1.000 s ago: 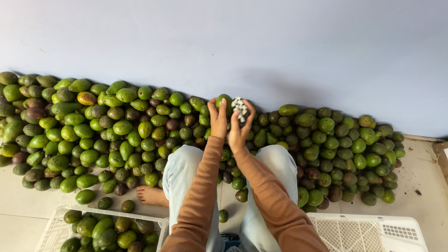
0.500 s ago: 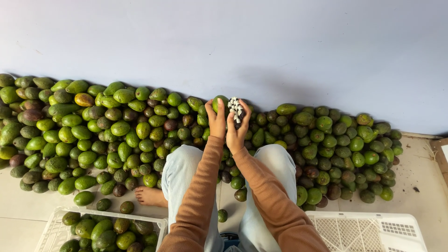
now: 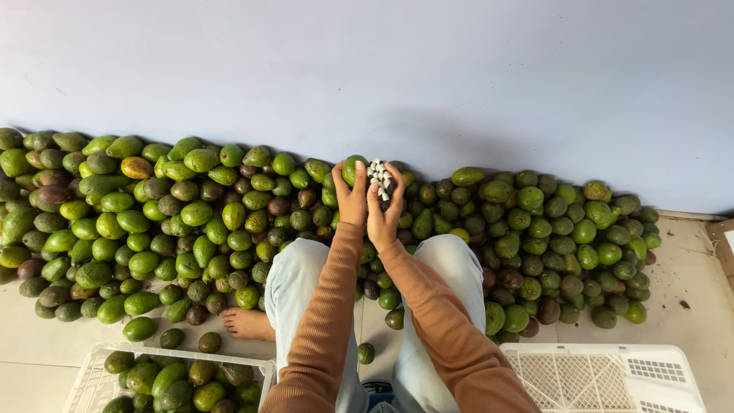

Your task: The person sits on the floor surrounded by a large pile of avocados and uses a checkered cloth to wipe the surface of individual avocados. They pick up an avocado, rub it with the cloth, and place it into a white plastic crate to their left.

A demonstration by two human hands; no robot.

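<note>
While held up, green avocado in left-hand fingers — sticker roll beside.

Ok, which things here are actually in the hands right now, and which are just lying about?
In hand:
- left hand on a green avocado
- right hand holding a dark sheet of small white stickers

Lying about:
- avocado pile along the wall
- left crate, partly filled
- right crate
- loose avocado

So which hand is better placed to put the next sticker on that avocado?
Probably the right hand: it holds a dark roll of small white stickers right beside the green avocado that the left hand grips, so the left is already occupied steadying the fruit.
</note>
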